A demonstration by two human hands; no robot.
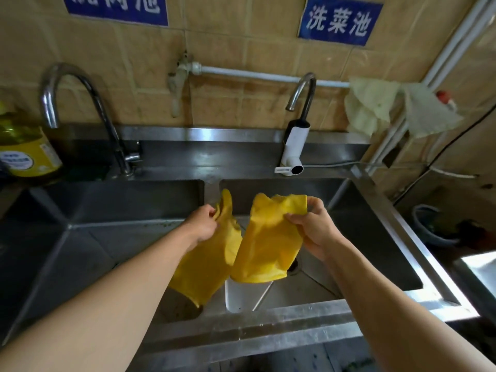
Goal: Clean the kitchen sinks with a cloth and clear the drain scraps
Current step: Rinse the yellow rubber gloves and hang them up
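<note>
Room: a stainless steel double sink unit (281, 326) is standing against a tan tiled wall (241, 49) bearing two blue signs (339, 20).
Sinks: the left basin (94, 237) and right basin (362, 232) are lying side by side under the hands.
Cloth: a yellow cloth (263, 242) is hanging in folds over the divider between the basins, its lower edge drooping into both.
Left hand (201, 224): pinching the cloth's left upper edge.
Right hand (315, 226): pinching the right upper corner between thumb and fingers.
Around: a chrome gooseneck tap (80, 103) is rising at the left, a white-bodied tap (295, 135) at the right; a yellow oil bottle (26, 149) is standing far left; pale rags (375, 106) are hanging on a white pipe (255, 75).
In the way: a white object (239, 296) is sitting below the cloth, partly hidden.
</note>
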